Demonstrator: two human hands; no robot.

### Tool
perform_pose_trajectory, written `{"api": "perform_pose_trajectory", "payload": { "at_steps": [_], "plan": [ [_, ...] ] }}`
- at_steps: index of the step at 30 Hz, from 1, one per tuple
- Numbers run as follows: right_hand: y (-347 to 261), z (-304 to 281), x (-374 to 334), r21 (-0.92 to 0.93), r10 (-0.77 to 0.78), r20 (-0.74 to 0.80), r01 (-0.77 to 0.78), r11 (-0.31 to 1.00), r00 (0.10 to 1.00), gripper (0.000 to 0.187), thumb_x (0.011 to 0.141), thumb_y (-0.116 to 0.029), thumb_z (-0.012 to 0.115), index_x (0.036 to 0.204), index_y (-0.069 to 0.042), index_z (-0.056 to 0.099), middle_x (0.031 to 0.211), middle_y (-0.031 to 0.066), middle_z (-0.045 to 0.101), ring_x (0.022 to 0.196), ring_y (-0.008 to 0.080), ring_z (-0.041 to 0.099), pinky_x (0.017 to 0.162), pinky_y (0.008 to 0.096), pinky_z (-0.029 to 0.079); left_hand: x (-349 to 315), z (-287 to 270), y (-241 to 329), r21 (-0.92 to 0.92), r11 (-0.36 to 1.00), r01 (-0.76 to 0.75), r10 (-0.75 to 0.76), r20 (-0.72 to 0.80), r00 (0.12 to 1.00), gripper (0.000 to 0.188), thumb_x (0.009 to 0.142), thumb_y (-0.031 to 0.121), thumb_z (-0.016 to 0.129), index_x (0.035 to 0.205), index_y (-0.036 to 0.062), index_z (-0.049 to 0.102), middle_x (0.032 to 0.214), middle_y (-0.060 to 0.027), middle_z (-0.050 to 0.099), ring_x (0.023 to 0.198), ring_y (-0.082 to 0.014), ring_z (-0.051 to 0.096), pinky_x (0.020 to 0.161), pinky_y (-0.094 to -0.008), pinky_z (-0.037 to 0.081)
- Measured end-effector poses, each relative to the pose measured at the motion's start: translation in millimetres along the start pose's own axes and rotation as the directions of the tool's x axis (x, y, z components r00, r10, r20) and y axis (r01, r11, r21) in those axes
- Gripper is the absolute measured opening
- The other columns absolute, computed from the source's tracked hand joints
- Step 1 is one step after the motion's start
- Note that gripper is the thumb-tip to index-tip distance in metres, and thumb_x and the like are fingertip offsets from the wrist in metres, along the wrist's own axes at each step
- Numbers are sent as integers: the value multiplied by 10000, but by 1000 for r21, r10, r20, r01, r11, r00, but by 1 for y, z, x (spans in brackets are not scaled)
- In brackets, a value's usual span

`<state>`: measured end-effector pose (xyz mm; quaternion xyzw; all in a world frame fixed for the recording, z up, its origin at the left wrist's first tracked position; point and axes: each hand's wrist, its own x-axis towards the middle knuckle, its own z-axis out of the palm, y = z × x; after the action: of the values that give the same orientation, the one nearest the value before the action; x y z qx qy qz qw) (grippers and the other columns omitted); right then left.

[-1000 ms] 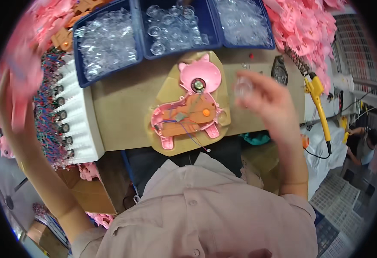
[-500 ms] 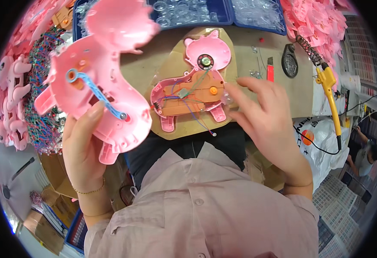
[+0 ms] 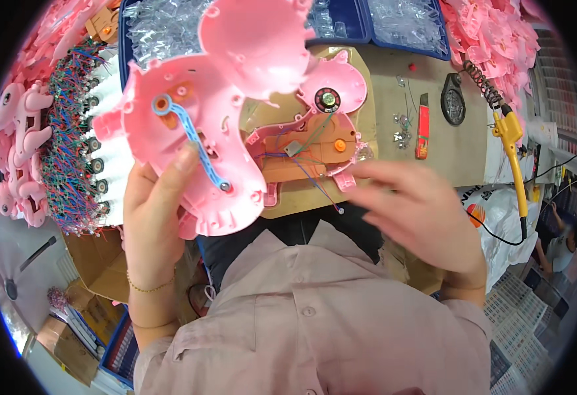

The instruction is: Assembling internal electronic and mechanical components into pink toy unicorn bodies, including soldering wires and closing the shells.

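My left hand grips a pink animal-shaped plastic shell half, raised with its hollow inside showing. My thumb presses near a blue plastic lever that runs along the inside. Behind it, partly hidden, the matching pink shell half lies on a tan board. This half contains a round speaker, an orange-brown gear housing and thin coloured wires. Slightly blurred, my right hand hovers empty with fingers apart beside the lying half's foot and a small clear part.
Blue trays of clear plastic parts line the back. A red cutter knife, small metal pieces and a black oval object lie right. Beyond them hangs a yellow soldering iron. Bundled wires and pink shells flank the table.
My left hand has carried the raised shell half to the right, so it now overlaps the lying half. My right hand has drawn down a little from the clear part.
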<state>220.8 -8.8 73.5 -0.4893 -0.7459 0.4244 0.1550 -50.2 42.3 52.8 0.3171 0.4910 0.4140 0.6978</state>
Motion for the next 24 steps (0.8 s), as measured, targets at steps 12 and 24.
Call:
{"api": "perform_pose_trajectory", "payload": {
  "at_steps": [12,24],
  "plan": [
    [28,19,3,-470,-89,-439,-144,871,894,334,686,-165,769,959,-21,643,832,62,538,754,231,534,654,350,404,6,16,8,89,985,-150,147,46,988,357,949,140,496,1216,-95,476,1145,-262,597,1017,-274,635,849,-355,527],
    [20,19,10,-675,-637,-40,449,585,770,384,683,-89,673,1066,-118,655,1138,1,583,864,149,526,714,307,442,6,2,11,62,997,-39,38,3,999,340,941,126,543,1223,-59,495,1088,-139,635,971,-181,638,827,-308,525]
  ]
}}
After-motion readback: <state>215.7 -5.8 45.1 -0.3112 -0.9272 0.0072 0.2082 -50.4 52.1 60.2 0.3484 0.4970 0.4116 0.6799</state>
